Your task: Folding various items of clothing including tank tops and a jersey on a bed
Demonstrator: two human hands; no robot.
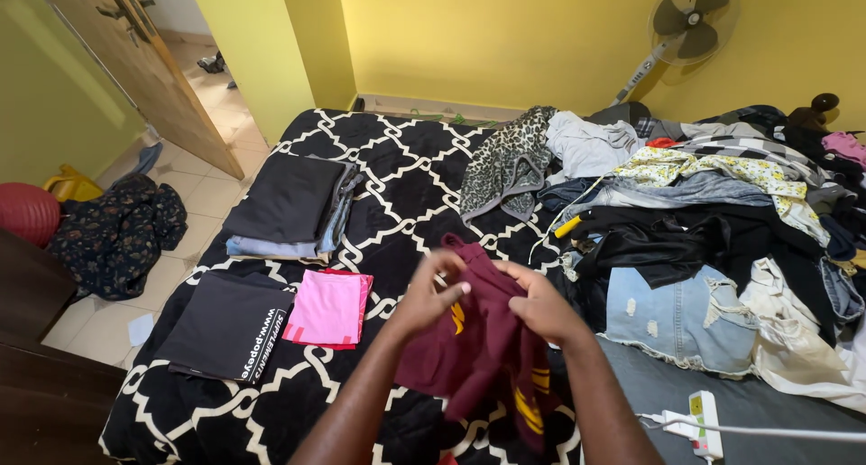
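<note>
Maroon garment [483, 352] gripped by left hand [431, 295] and right hand [538, 304] above bed [406, 172]

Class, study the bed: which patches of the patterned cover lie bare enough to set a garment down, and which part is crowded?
Bare cover lies between the folded dark stack and the leopard-print garment. A smaller patch lies below the pink folded piece, beside the black folded shirt. The clothes heap crowds the right. Both hands hold a maroon garment.
</note>
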